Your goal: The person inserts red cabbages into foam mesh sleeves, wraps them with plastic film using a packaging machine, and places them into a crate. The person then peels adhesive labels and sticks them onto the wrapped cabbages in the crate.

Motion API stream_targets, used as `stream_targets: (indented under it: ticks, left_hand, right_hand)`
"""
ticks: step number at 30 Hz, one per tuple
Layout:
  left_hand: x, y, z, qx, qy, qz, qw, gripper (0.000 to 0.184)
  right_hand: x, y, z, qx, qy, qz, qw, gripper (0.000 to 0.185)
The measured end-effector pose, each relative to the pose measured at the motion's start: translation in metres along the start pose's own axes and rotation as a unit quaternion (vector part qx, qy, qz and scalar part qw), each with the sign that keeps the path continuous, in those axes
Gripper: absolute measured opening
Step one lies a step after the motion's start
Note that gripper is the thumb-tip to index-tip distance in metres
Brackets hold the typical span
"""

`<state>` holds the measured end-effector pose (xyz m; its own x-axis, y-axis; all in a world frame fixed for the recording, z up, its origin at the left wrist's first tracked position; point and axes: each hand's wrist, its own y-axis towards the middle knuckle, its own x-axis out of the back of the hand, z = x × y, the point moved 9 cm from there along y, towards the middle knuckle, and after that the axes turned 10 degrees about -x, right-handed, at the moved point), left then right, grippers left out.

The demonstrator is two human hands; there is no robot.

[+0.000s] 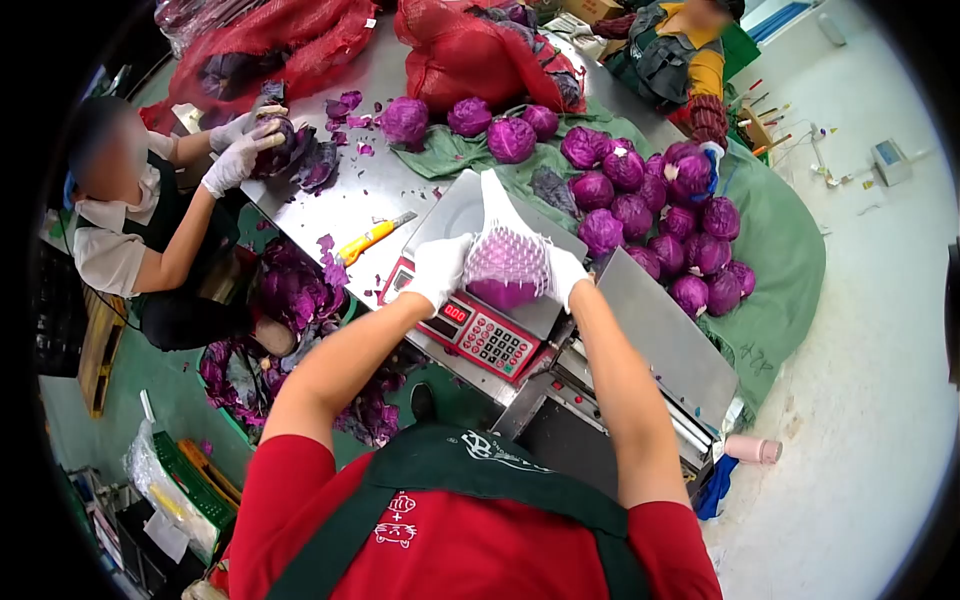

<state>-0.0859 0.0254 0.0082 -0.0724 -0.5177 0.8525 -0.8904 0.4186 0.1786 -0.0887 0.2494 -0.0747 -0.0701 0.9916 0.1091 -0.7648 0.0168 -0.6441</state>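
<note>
Between my hands is a purple cabbage, its upper part covered by a stretched white mesh sleeve. The sleeve's loose end points away from me, and the cabbage's lower part shows bare. My left hand, in a white glove, grips the mesh on the left side. On the right side my right hand, also gloved, is closed on the mesh. Both thumbs and fingertips are partly hidden. Under and behind the cabbage is a red scale with a metal plate; its display reads 0.00.
A yellow utility knife lies left of the scale. Many peeled cabbages sit on green cloth at right. At left a co-worker's gloved hands hold a cabbage; another person's gloved hand touches the pile. Red mesh sacks stand behind.
</note>
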Motion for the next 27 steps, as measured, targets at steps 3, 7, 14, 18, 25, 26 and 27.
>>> stream_targets:
  ticks: [3,7,14,18,25,26,27]
  left_hand:
    - [0.002,-0.028,-0.016,-0.011,-0.108,-0.106,0.988,0.015]
    - [-0.004,-0.085,-0.088,0.309,-0.854,0.094,0.408,0.045]
    - [0.004,-0.122,-0.108,0.245,-0.882,0.132,0.380,0.083]
    - [-0.017,-0.141,-0.144,0.242,-0.872,0.153,0.398,0.078]
    - [0.001,-0.151,-0.232,0.226,-0.922,0.087,0.303,0.035]
    - [-0.017,-0.148,-0.244,0.220,-0.915,0.090,0.326,0.033]
    - [-0.028,-0.143,-0.263,0.211,-0.908,0.093,0.349,0.032]
  right_hand:
    - [0.000,-0.099,0.044,0.109,-0.041,-0.175,0.978,0.041]
    - [-0.035,-0.200,0.089,0.218,0.011,-0.136,0.966,0.027]
    - [-0.052,-0.298,0.046,0.023,0.149,0.188,0.971,0.024]
    - [-0.058,-0.345,0.018,0.063,-0.041,0.327,0.942,0.033]
    - [0.037,-0.352,-0.092,0.017,0.361,0.009,0.932,0.038]
    - [0.014,-0.367,-0.103,-0.023,0.470,0.071,0.880,0.041]
    - [-0.001,-0.381,-0.108,-0.058,0.569,0.134,0.809,0.045]
